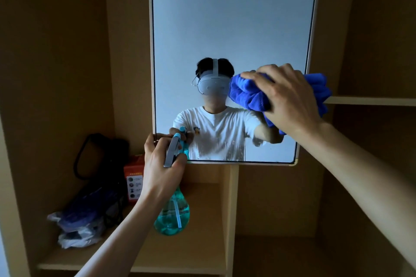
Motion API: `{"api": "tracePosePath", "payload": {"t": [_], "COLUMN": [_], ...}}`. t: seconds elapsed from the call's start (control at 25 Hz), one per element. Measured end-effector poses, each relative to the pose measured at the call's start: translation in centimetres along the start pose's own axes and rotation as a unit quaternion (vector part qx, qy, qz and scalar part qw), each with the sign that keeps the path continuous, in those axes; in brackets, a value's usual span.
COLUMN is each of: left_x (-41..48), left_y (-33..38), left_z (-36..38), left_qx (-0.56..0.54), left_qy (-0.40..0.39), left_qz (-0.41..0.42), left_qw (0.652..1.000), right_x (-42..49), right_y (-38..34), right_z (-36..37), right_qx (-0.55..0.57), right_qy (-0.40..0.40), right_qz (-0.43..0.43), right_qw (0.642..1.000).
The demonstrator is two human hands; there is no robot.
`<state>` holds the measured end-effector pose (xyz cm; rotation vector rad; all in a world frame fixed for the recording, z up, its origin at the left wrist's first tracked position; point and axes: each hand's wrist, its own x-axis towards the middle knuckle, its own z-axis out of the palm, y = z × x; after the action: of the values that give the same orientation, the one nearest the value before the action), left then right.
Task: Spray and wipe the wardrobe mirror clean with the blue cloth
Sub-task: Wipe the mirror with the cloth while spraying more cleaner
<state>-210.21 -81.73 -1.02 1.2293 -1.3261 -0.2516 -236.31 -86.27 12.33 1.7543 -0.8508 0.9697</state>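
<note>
The top of the mirror (225,29) runs out of view, and my own right hand (286,94) covers much of the blue cloth (247,94), so I can't tell how it is folded underneath. The neck of the spray bottle (173,211) is buried in my left hand (162,164), and whether a finger sits on the trigger I cannot make out.

My right hand lies spread over the bunched cloth, fingers curled round its upper edge, pressing it against the glass near the mirror's right side; the cloth's far end sticks out past the frame there. My left hand is wrapped tight round the bottle's top, nozzle pointing at the lower left corner of the mirror, the teal belly (about half full of liquid) hanging below my wrist.

The lower glass shows wet streaks (216,148). Around the mirror stands an open wardrobe of pale wood. On the shelf (202,243) to the lower left lie a black bag (99,164), an orange box (134,177) and a crumpled plastic bag (74,229).
</note>
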Motion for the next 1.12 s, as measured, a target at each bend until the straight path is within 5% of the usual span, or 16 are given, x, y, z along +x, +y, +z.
{"api": "tracePosePath", "payload": {"t": [0.52, 0.8, 1.12], "left_x": [-0.3, -0.5, 0.1], "left_y": [-0.1, 0.5, 0.2], "left_z": [-0.5, -1.3, -1.6], "left_qx": [-0.022, -0.05, -0.052], "left_qy": [-0.014, 0.007, 0.03], "left_qz": [0.01, 0.017, 0.003], "left_qw": [1.0, 0.999, 0.998], "right_x": [-8.6, -5.5, -5.7], "right_y": [-0.3, 2.1, -0.7], "right_z": [1.5, -0.6, 0.1], "right_qx": [0.051, 0.073, 0.027], "right_qy": [-0.077, -0.006, 0.043], "right_qz": [-0.032, 0.232, 0.33], "right_qw": [0.995, 0.97, 0.943]}}
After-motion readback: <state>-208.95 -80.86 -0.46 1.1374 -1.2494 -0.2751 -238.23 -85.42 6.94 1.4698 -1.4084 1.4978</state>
